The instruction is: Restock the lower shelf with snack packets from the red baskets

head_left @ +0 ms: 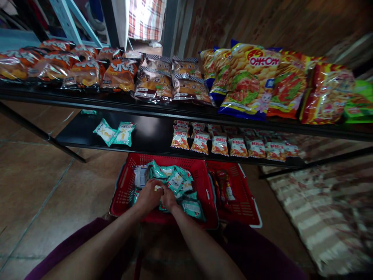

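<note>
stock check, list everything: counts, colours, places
baskets: two, red, floor
shelves: two, black, above
left bags: several, orange, upper shelf
middle bags: several, brown, upper shelf
upright bags: several, multicoloured, upper right
end bag: one, green, upper right
small packets: many, white, lower shelf
flat packets: many, teal, left basket, lower shelf
dark packets: few, red, right basket
plaid cloth: one, red, behind
striped cloth: one, beige, right
legs: two, purple, bottom
left hand, right hand: two, bare, left basket

Room under overhanging upper shelf (116, 106)

Head-worn camera, looking forward and steeply down.
</note>
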Demonstrator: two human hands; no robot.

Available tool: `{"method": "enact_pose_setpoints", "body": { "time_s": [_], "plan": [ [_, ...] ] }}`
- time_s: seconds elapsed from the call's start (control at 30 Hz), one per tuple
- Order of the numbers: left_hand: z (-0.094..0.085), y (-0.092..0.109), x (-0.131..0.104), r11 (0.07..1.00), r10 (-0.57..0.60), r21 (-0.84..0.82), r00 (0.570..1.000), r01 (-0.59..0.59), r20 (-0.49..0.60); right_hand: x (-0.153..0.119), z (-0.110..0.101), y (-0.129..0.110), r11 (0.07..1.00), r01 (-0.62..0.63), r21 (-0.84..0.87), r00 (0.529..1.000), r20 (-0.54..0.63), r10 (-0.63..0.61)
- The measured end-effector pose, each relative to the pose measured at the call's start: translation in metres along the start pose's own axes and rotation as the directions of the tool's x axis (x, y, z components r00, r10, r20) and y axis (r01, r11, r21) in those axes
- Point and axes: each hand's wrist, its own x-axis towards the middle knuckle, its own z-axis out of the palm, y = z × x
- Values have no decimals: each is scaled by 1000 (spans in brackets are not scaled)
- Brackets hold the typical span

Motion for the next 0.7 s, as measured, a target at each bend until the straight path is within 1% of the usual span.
{"method": "enact_pose_setpoints", "body": {
  "time_s": [0.1, 0.17, 0.27, 0.37, 0.43, 0.47, 0.53, 0.6, 0.67, 0.7],
  "plan": [
    [2, -8, 4, 1000, -13, 7, 1000, 13, -3, 1, -11, -5, 991, -121, 61, 992, -9, 122],
    [4, -14, 6, 1000, -2, 13, 1000, 2, 3, 0, -23, -9, 983, -152, 106, 988, -3, 153],
    [5, -20, 9, 1000, -6, 16, 1000, 6, -25, -3, -46, -15, 975, -161, 155, 987, 0, 163],
    [4, -23, 11, 1000, -29, 1, 997, 29, -73, -11, -76, -24, 975, -145, 172, 989, -3, 147],
    [4, -23, 10, 995, -81, -60, 994, 76, -78, -20, -97, -33, 981, -128, 147, 992, 9, 128],
    [4, -21, 8, 986, -126, -119, 989, 117, -73, -27, -108, -38, 984, -119, 135, 993, 12, 119],
    [7, -18, 3, 933, -211, -304, 977, 191, -35, -42, -126, -48, 998, -52, 47, 999, 4, 52],
    [11, -13, -4, 828, -267, -501, 963, 253, 44, -58, -138, -59, 999, 33, -16, 999, -19, -33],
    [15, -9, -10, 724, -298, -615, 946, 313, 130, -72, -143, -67, 992, 101, -74, 994, -42, -105],
    [18, -8, -12, 691, -301, -641, 939, 335, 166, -77, -142, -70, 986, 135, -99, 989, -48, -140]
  ]
}}
